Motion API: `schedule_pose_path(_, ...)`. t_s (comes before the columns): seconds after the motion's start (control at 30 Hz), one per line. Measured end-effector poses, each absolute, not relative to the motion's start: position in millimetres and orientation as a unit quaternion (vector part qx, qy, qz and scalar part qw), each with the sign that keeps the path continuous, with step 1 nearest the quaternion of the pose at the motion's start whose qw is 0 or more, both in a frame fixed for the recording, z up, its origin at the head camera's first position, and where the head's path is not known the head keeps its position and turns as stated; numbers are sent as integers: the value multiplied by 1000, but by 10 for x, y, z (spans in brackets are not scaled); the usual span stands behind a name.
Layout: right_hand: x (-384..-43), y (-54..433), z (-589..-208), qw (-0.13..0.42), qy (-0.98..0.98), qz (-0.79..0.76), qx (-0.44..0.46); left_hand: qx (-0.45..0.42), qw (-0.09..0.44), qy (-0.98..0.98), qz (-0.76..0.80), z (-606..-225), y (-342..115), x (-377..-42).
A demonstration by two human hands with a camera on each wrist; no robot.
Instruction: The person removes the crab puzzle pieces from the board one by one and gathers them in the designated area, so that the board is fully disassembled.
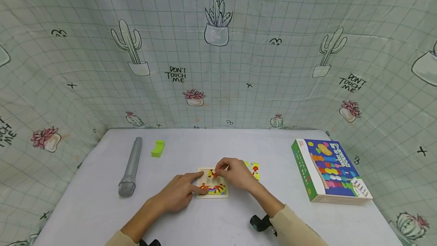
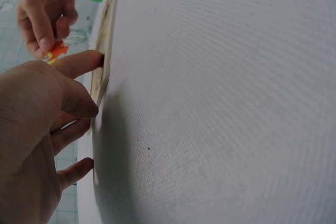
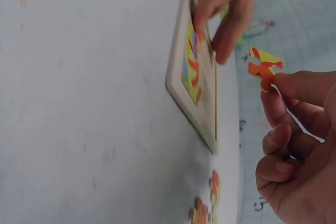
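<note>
A shallow wooden puzzle tray (image 1: 216,181) lies on the table, its lower part filled with brightly coloured pieces (image 1: 216,190). My left hand (image 1: 175,194) rests on its left side, thumb and index finger extended onto the tray, as the left wrist view also shows. Between thumb and index finger, my right hand (image 1: 237,174) pinches an orange and yellow puzzle piece (image 3: 266,66). In the right wrist view that piece is held up above the tray's surface. Several loose puzzle pieces (image 1: 254,170) lie right of the tray, partly hidden by the right hand.
A grey microphone (image 1: 133,164) lies at the left, with a small lime-green block (image 1: 157,149) beside it. At the right is a colourful game box (image 1: 336,170). A black device (image 1: 260,223) sits by the right wrist. A printed cloth (image 1: 218,71) hangs behind the table.
</note>
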State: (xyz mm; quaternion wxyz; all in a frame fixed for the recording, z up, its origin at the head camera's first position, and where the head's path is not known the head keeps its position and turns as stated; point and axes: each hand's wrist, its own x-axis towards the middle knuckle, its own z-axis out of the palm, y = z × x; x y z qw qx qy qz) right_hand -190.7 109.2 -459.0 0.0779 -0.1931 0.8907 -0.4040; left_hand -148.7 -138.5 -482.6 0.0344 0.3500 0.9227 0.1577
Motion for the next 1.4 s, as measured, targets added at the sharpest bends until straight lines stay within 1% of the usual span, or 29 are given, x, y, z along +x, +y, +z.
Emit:
schedule_pose_path(0.13,-1985,1236,-4604,75,896,-408,-157,342,39,926,157,-4822,-1383,-1479)
schedule_pose_path(0.3,-2071,1405,-4653,86,899,-415,-111,340,40,927,156,-4820,-1375,-1481)
schedule_pose_path(0.47,-2115,1515,-4734,96,909,-397,-83,335,43,927,161,-4821,-1363,-1477)
schedule_pose_path(0.63,-2123,1552,-4780,104,914,-384,-79,333,42,928,160,-4820,-1360,-1474)
schedule_pose_path(1.07,-2137,1558,-4848,78,933,-342,-86,336,35,928,159,-4817,-1359,-1467)
schedule_pose_path(1.4,-2132,1546,-4856,70,936,-333,-88,338,32,928,156,-4834,-1361,-1472)
